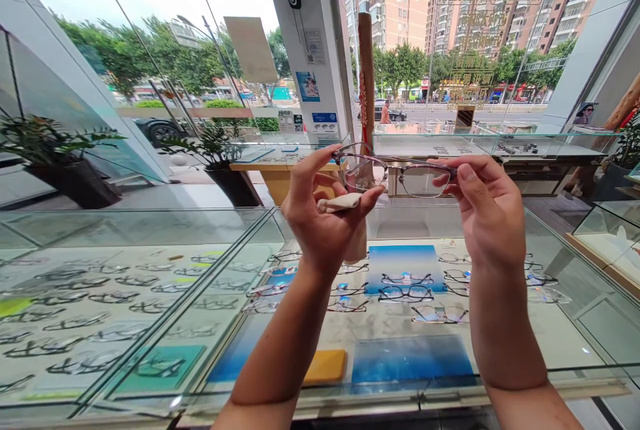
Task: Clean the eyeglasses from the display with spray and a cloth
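A pair of eyeglasses [395, 171] with a dark upper rim is held up in front of me, above the glass counter. My left hand [323, 217] grips its left side, index finger at the top corner and thumb near the lower edge of the left lens. A folded pale cloth [340, 203] is tucked in the same hand, below the lens. On the other side, my right hand [483, 200] pinches the frame's right corner between thumb and fingers.
Beneath my arms is a glass display case [400, 371] with rows of glasses [405, 293], blue panels and an orange case [326, 367]. Another case section [90, 283] adjoins at left. Farther back stand more counters, potted plants [227, 157] and a wooden post [367, 77].
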The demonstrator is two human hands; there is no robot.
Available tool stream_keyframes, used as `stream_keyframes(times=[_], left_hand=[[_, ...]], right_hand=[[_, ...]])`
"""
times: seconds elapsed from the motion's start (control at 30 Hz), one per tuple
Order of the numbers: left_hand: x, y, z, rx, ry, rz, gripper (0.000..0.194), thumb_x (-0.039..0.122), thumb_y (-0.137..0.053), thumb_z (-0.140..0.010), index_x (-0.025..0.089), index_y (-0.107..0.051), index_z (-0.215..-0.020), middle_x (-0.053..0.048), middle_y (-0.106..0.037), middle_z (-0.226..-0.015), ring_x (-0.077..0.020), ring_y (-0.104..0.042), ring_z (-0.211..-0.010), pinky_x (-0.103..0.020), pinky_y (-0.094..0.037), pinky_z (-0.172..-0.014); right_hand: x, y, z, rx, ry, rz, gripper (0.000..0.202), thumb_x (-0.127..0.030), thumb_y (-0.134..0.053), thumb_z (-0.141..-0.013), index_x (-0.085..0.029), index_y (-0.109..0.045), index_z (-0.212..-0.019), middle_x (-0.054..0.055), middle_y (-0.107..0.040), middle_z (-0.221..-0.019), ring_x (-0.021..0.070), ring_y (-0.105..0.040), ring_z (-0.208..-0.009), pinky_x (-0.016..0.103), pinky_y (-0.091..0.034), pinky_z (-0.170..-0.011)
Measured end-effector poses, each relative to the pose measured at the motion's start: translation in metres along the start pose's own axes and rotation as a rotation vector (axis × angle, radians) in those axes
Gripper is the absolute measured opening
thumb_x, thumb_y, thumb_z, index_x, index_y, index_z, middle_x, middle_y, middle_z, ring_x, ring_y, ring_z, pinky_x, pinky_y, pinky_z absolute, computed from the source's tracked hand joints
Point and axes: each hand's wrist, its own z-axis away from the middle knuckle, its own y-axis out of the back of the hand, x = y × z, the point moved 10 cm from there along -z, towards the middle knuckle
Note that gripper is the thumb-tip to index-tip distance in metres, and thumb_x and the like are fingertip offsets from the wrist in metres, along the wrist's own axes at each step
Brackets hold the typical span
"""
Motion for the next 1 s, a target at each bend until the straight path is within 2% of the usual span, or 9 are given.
stream_keyframes(times=[0.2, 0.43, 0.6, 0.8, 0.9, 1.0], left_hand=[[0.001, -0.001, -0.002, -0.007, 0.002, 0.054, 0.066, 0.050, -0.093, -0.077, 0.027, -0.063, -0.131, -0.005, -0.071, -0.120, -0.0107, -0.062, -0.071, -0.023, -0.042, -0.048], [-0.009, -0.007, -0.001, -0.046, 0.089, 0.223, 0.067, 0.047, -0.095, -0.075, 0.026, -0.059, -0.128, -0.006, -0.074, -0.122, -0.0145, -0.072, -0.083, -0.021, -0.050, -0.054], [-0.011, -0.009, -0.001, -0.009, 0.134, 0.363, 0.061, 0.049, -0.092, -0.077, 0.026, -0.056, -0.119, -0.002, -0.076, -0.105, -0.0150, -0.075, -0.081, -0.023, -0.057, -0.061], [-0.014, -0.011, 0.000, 0.010, 0.176, 0.510, 0.055, 0.048, -0.091, -0.078, 0.027, -0.056, -0.114, -0.001, -0.075, -0.101, -0.0148, -0.075, -0.082, -0.026, -0.058, -0.069], [-0.019, -0.013, 0.000, 0.023, 0.242, 0.570, 0.057, 0.051, -0.093, -0.075, 0.027, -0.056, -0.112, -0.001, -0.074, -0.101, -0.0163, -0.075, -0.086, -0.027, -0.057, -0.074], [-0.028, -0.016, 0.002, 0.041, 0.393, 0.641, 0.063, 0.055, -0.095, -0.070, 0.026, -0.056, -0.109, -0.001, -0.074, -0.100, -0.0151, -0.073, -0.080, -0.026, -0.055, -0.069]], right_hand=[[0.001, -0.001, -0.001, -0.024, -0.010, 0.016, 0.023, -0.049, -0.074, -0.095, -0.026, -0.071, -0.097, 0.002, -0.081, -0.104, 0.0176, -0.075, -0.088, 0.035, -0.063, -0.083], [-0.001, 0.003, 0.000, 0.038, 0.048, 0.019, 0.022, -0.048, -0.076, -0.093, -0.026, -0.070, -0.096, 0.002, -0.080, -0.099, 0.0194, -0.076, -0.096, 0.038, -0.063, -0.094], [0.001, 0.007, 0.000, 0.077, 0.082, 0.052, 0.019, -0.043, -0.078, -0.091, -0.026, -0.070, -0.094, 0.001, -0.078, -0.097, 0.0184, -0.075, -0.096, 0.033, -0.063, -0.087], [0.003, 0.004, 0.000, 0.060, 0.050, 0.040, 0.016, -0.040, -0.079, -0.089, -0.027, -0.070, -0.093, 0.000, -0.076, -0.093, 0.0171, -0.073, -0.091, 0.032, -0.062, -0.084], [0.006, 0.005, -0.001, 0.057, 0.013, 0.003, 0.016, -0.039, -0.081, -0.087, -0.027, -0.071, -0.091, 0.000, -0.075, -0.091, 0.0168, -0.072, -0.087, 0.031, -0.061, -0.082], [0.011, 0.000, -0.002, -0.002, -0.024, -0.035, 0.016, -0.042, -0.073, -0.092, -0.027, -0.072, -0.092, 0.001, -0.075, -0.092, 0.0173, -0.073, -0.086, 0.033, -0.061, -0.080]])
